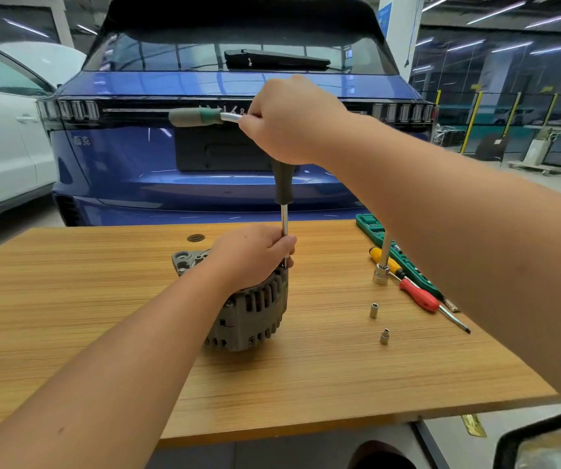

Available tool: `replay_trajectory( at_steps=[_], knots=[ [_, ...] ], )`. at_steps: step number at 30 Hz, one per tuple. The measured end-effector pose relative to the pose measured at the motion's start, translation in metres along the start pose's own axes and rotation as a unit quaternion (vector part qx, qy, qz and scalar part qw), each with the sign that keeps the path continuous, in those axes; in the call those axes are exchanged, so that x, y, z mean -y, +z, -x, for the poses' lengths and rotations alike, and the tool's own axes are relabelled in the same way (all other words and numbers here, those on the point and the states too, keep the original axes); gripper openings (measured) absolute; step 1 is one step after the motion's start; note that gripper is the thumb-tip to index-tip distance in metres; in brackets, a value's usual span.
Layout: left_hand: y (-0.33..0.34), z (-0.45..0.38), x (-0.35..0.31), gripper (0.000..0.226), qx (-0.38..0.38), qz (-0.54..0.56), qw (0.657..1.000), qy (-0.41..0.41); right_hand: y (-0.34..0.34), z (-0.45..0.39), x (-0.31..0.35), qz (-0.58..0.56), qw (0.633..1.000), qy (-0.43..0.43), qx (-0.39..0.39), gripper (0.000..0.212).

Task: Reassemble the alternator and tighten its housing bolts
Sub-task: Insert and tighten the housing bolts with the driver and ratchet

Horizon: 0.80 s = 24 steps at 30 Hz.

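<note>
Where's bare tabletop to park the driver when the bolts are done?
Free: the whole stretch of table left of the alternator, and the near strip between the alternator and the front edge. Crowded: the right side, where two loose sockets, a red screwdriver, a yellow one and the green tool tray sit close together under the right forearm.

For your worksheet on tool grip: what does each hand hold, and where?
Right hand grips the T-handle driver at its top; left hand steadies its shaft and the alternator.

Left hand (252,255) pins the ribbed grey metal alternator (252,309) on the wooden table (103,299), right hand (289,120) gripping the black-handled T-driver (284,184) upright above it.
</note>
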State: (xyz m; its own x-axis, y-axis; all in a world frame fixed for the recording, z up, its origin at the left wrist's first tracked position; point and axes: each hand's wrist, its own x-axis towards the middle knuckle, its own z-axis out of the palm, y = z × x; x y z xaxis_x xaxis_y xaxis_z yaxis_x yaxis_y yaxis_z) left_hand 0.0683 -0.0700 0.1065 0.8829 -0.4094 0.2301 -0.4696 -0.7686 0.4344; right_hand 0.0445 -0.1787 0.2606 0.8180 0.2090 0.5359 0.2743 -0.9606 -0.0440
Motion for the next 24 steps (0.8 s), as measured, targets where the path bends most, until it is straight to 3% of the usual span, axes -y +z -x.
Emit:
replay_trajectory(
  at_steps=[2, 4, 6, 9, 12, 13, 14, 16, 18, 20, 22, 24],
  knots=[
    [0.000, -0.001, 0.001, 0.032, 0.001, 0.003, 1.000, 0.002, -0.007, -0.004, 0.003, -0.064, 0.996, 0.042, 0.041, 0.029],
    [0.000, -0.001, 0.002, 0.033, 0.002, 0.005, 1.000, 0.003, -0.011, -0.005, 0.005, -0.239, 0.959, 0.120, 0.090, 0.023],
    [0.000, -0.002, 0.003, 0.033, 0.001, 0.004, 1.000, -0.001, -0.011, -0.001, 0.003, -0.452, 0.855, 0.219, 0.128, 0.018],
    [0.000, -0.003, 0.003, 0.033, 0.000, -0.002, 1.000, -0.003, 0.001, 0.005, -0.003, -0.646, 0.706, 0.267, 0.118, 0.012],
    [0.000, -0.005, 0.002, 0.032, 0.002, -0.005, 1.000, -0.006, 0.019, 0.007, -0.007, -0.787, 0.540, 0.298, 0.001, 0.016],
    [0.000, -0.005, 0.002, 0.032, 0.003, -0.010, 1.000, -0.005, 0.025, 0.009, -0.008, -0.805, 0.511, 0.297, -0.047, 0.012],
    [0.000, -0.005, 0.002, 0.032, 0.004, -0.016, 1.000, -0.003, 0.031, 0.012, -0.008, -0.801, 0.518, 0.288, -0.088, 0.007],
    [0.000, -0.005, 0.002, 0.032, 0.004, -0.014, 1.000, -0.001, 0.042, 0.021, -0.008, -0.741, 0.610, 0.229, -0.163, 0.006],
    [-0.001, -0.005, 0.002, 0.031, 0.000, -0.008, 1.000, -0.005, 0.049, 0.029, -0.009, -0.599, 0.754, 0.098, -0.251, 0.008],
    [-0.001, -0.004, 0.003, 0.032, -0.003, -0.011, 1.000, -0.005, 0.056, 0.031, -0.014, -0.352, 0.884, -0.053, -0.304, 0.020],
    [0.000, -0.003, 0.004, 0.032, -0.005, -0.016, 1.000, -0.007, 0.055, 0.029, -0.016, -0.159, 0.939, -0.122, -0.279, 0.026],
    [0.000, -0.003, 0.004, 0.032, -0.008, -0.016, 1.000, -0.008, 0.048, 0.027, -0.016, -0.056, 0.965, -0.126, -0.222, 0.032]
  ],
)
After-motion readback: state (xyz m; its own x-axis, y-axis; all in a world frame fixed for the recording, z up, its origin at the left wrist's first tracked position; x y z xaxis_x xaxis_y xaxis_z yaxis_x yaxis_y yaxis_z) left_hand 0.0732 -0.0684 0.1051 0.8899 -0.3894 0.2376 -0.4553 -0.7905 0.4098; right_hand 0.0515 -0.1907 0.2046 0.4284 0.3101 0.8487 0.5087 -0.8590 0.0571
